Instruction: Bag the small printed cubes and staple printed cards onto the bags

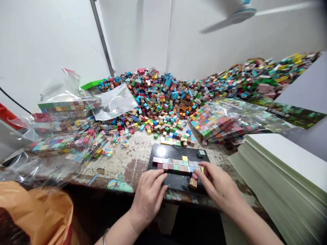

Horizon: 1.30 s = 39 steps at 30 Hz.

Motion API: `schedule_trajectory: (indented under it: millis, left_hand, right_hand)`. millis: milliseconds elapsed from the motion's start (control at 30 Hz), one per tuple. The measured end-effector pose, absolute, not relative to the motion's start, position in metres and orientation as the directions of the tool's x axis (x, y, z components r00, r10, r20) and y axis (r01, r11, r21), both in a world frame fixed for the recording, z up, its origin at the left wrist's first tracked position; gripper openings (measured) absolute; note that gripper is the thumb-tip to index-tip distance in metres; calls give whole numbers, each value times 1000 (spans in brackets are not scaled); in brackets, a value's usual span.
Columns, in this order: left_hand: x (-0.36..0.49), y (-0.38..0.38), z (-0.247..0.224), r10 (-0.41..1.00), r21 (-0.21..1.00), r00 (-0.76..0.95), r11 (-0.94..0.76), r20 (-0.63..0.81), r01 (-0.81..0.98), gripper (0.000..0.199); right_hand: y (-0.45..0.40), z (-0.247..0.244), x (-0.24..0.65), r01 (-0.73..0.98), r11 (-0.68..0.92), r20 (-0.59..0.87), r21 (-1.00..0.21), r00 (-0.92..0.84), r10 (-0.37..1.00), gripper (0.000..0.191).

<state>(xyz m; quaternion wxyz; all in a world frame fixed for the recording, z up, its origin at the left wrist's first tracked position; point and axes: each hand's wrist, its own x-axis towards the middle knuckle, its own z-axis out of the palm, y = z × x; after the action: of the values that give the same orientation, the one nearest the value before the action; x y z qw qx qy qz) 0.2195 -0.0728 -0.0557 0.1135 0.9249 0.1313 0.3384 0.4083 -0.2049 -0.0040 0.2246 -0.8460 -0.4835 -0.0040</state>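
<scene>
On a black board (178,182) at the table's front edge lies a double row of small coloured cubes (176,165), with a yellow cube (184,158) behind it. My left hand (150,192) is by the row's front left side, fingers apart and holding nothing. At the row's right end, the thumb and index finger of my right hand (217,182) close around a small cube (202,169), mostly hidden, with a yellow edge showing. A brown-patterned cube (193,183) and a pink one sit in front of the row. A dark teal cube (201,153) stands at the board's back right.
A large heap of loose cubes (163,92) covers the table's back. Clear bags of cube blocks lie left (61,139) and right (212,119). A stack of white sheets (281,170) stands at right. An orange bag (46,211) is at lower left, a fan (237,17) above.
</scene>
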Motion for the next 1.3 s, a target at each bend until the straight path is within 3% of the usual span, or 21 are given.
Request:
schedule_trajectory:
  millis: [133,267,500,667,800,933,1000,1067,1200,1300]
  left_hand:
    - [243,-78,-48,236,184,813,-970,533,160,40]
    - [260,-76,-49,174,103,850,-985,498,141,47]
    - [268,-68,-59,191,138,848,-980,493,141,46]
    - [269,-70,-57,201,194,830,-974,521,114,44]
    - [257,-66,-47,270,286,754,-951,598,114,37]
    - [232,-54,-44,435,424,577,-891,691,165,36]
    - [218,-47,-49,504,476,528,-856,683,200,35]
    - [205,-41,-57,546,507,522,-830,655,232,35]
    - [191,-35,-69,596,549,547,-791,588,272,32]
    - [192,-33,-71,580,541,597,-796,554,270,32]
  right_hand:
    - [-161,12,426,829,-543,120,-134,557,822,38]
    - [-133,2,435,841,-535,77,-79,540,838,29]
    - [-128,-15,441,810,-543,52,-223,566,823,18]
    - [-127,-17,451,769,-498,131,-400,586,800,18]
    - [-133,-5,445,754,-358,198,-550,534,822,19]
    - [-138,10,404,679,-127,188,-723,370,910,15]
    - [-135,11,380,662,-48,193,-748,285,939,10]
    - [-128,4,359,733,9,249,-680,219,944,8]
    - [-108,-14,337,900,76,327,-430,77,942,11]
    - [-101,-21,337,932,65,336,-357,63,940,16]
